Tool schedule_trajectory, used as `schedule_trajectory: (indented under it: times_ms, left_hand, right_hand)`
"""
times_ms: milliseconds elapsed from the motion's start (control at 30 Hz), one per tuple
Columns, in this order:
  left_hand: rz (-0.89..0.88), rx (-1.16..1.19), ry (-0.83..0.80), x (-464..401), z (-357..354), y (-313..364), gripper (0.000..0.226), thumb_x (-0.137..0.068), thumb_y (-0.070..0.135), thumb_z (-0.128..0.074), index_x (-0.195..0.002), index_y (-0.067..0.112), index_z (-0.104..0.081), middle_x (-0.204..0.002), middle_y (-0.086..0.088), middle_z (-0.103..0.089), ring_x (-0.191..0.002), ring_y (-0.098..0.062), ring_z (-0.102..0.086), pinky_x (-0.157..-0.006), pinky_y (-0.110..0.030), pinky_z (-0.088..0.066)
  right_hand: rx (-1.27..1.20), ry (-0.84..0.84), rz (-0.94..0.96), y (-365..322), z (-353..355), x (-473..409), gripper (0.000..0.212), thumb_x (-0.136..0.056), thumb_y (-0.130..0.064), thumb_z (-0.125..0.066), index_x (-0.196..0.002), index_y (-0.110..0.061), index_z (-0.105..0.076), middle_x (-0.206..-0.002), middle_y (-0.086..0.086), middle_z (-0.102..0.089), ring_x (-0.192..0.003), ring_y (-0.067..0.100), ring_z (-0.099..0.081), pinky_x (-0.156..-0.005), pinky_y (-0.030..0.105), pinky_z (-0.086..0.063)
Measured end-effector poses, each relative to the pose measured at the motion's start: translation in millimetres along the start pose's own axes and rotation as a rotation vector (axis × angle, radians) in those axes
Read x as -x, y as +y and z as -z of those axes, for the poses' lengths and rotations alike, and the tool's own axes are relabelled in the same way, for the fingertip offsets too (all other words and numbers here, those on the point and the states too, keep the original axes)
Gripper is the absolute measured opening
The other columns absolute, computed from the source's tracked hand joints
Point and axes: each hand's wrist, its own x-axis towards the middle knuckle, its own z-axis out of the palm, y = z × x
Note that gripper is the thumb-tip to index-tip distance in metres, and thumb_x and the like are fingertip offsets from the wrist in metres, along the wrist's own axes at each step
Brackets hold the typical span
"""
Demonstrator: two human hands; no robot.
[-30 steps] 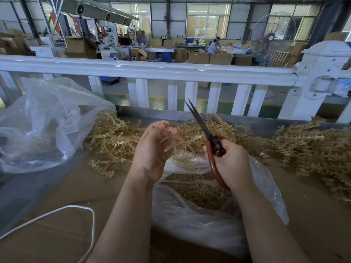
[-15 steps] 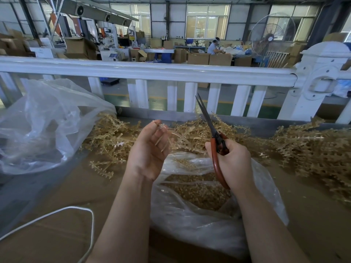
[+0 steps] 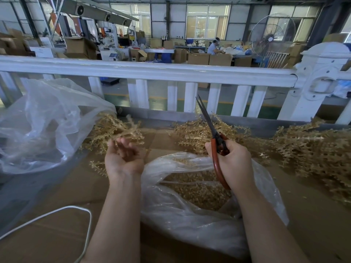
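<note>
Evidently between cuts, the left hand [image 3: 123, 158] hovers empty, fingers relaxed, beside the golden plastic sprigs [image 3: 112, 130], while the right hand [image 3: 234, 164] grips red-handled scissors [image 3: 213, 132]. A fresh sprig probably needs picking next.

Head view, forward-down, close over hands [image 3: 229, 164]

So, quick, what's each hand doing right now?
Left hand: open, palm up, nothing visible in it.
Right hand: grips the red-handled scissors, blades pointing up.
</note>
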Motion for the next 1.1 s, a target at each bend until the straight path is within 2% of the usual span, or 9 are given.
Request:
schedule_trajectory:
  times_ms: [67,267,400,467,567,700,800,967,1100]
  left_hand:
    - [-0.046,0.005,0.05,-1,0,1,0.029,-0.102,0.028,-0.052,-0.076,0.016,-0.06,-0.06,0.008,-0.061,-0.058,-0.002,-0.061,-0.061,-0.013,-0.044]
    - [-0.174,-0.017,0.121,1,-3,-2,0.019,-0.104,0.03,-0.048,-0.099,0.015,-0.06,-0.077,0.005,-0.058,-0.062,-0.005,-0.057,-0.063,-0.014,-0.048]
    - [-0.253,-0.141,0.151,9,-5,-8,0.017,-0.099,0.034,-0.058,-0.092,0.018,-0.059,-0.069,0.007,-0.053,-0.053,-0.004,-0.049,-0.056,-0.015,-0.045]
    - [-0.339,-0.401,0.122,14,-8,-14,0.016,-0.096,0.033,-0.062,-0.088,0.02,-0.058,-0.066,0.009,-0.055,-0.053,-0.004,-0.047,-0.055,-0.017,-0.042]
    - [-0.464,-0.866,-0.091,22,-14,-24,0.019,-0.097,0.029,-0.061,-0.084,0.016,-0.057,-0.073,0.004,-0.058,-0.062,-0.008,-0.051,-0.062,-0.021,-0.043]
    - [-0.486,-1.449,-0.385,30,-12,-52,0.005,-0.095,0.021,-0.062,-0.099,0.019,-0.063,-0.092,0.005,-0.067,-0.083,-0.007,-0.063,-0.075,-0.021,-0.053]
    - [-0.567,-1.818,-0.558,27,-3,-76,0.02,-0.098,0.022,-0.059,-0.117,0.022,-0.063,-0.109,0.011,-0.066,-0.097,-0.004,-0.061,-0.087,-0.022,-0.05]
    - [-0.633,-2.296,-0.783,12,13,-96,0.044,-0.103,0.017,-0.043,-0.146,0.023,-0.044,-0.148,-0.001,-0.048,-0.129,-0.024,-0.05,-0.105,-0.038,-0.041]
    - [-0.673,-2.472,-0.834,5,23,-101,0.054,-0.099,0.011,-0.039,-0.147,0.036,-0.041,-0.15,0.003,-0.046,-0.13,-0.028,-0.042,-0.107,-0.04,-0.034]
  right_hand:
    - [0.013,-0.002,-0.005,0,0,0,0.033,-0.086,-0.056,-0.067,-0.078,-0.024,-0.069,-0.068,-0.01,-0.069,-0.068,0.007,-0.066,-0.063,0.031,-0.055]
    - [0.02,0.016,-0.006,-1,-2,1,0.031,-0.083,-0.059,-0.067,-0.071,-0.031,-0.062,-0.063,-0.014,-0.066,-0.062,0.003,-0.063,-0.055,0.023,-0.046]
    - [0.05,0.021,0.001,0,-2,1,0.035,-0.084,-0.061,-0.065,-0.069,-0.028,-0.062,-0.057,-0.012,-0.064,-0.063,-0.001,-0.062,-0.049,0.02,-0.04]
    - [0.065,0.021,-0.002,1,-2,1,0.034,-0.085,-0.058,-0.066,-0.07,-0.028,-0.063,-0.057,-0.012,-0.064,-0.056,0.003,-0.062,-0.049,0.02,-0.041]
    - [0.071,0.022,-0.011,1,-2,0,0.033,-0.087,-0.056,-0.067,-0.07,-0.027,-0.064,-0.059,-0.012,-0.065,-0.057,0.004,-0.062,-0.052,0.022,-0.044]
    - [0.089,0.015,-0.017,2,-2,0,0.033,-0.088,-0.055,-0.067,-0.07,-0.028,-0.062,-0.061,-0.012,-0.065,-0.058,0.004,-0.063,-0.053,0.023,-0.046]
    - [0.115,0.013,-0.001,2,-2,0,0.035,-0.088,-0.054,-0.066,-0.069,-0.026,-0.062,-0.06,-0.01,-0.065,-0.058,0.005,-0.062,-0.052,0.027,-0.049]
    - [0.115,0.017,0.002,1,-1,0,0.038,-0.087,-0.054,-0.066,-0.064,-0.024,-0.06,-0.056,-0.008,-0.062,-0.054,0.005,-0.059,-0.05,0.026,-0.044]
    - [0.138,0.024,-0.001,0,-1,0,0.039,-0.085,-0.057,-0.065,-0.063,-0.026,-0.058,-0.054,-0.01,-0.06,-0.062,-0.002,-0.059,-0.047,0.02,-0.036]
